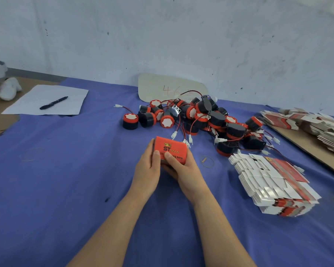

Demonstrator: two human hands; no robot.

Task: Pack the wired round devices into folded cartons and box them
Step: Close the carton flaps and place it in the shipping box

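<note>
On the blue cloth surface (66, 180), the left hand (147, 170) and right hand (183, 168) hold a folded red carton (171, 149).
The flats (274, 182) at the right are thin glossy card, light and easy to crease; the devices (201, 120), heaped beyond the carton, are hard round plastic with thin wires (127, 108) that may snag, so grip the body. The fingers (156, 154) are clamped on the carton's near end.
</note>
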